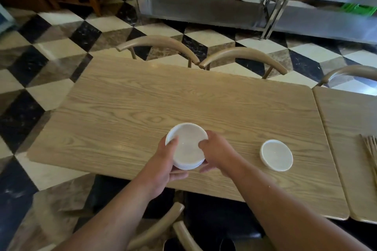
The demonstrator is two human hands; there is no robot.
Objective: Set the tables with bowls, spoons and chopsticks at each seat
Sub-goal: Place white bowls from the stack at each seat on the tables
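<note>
Above the near edge of the wooden desk (183,96), a stack of white bowls (186,145) is held between both hands. The left hand (163,166) cups the stack from its left and underside, its grip closed on the bowls with the thumb (173,141) hooked over the top rim. The right hand (217,153) meets the stack's right side, its grip pinching the rim of the uppermost bowl, thumb inside and fingers (206,168) curled beneath. The stack tilts slightly toward the camera; whether its base touches the desk cannot be told. To the right, well apart from the stack, a single white bowl (276,155) sits upright on the same desk near its front edge. A second desk (346,120) abuts on the right, carrying a bundle of wooden chopsticks (370,149) at the frame's edge. Curved wooden chair backs (157,44) stand along the far side, and two more (163,224) lie below the forearms. The floor (51,63) is a black, white and grey tile pattern.
</note>
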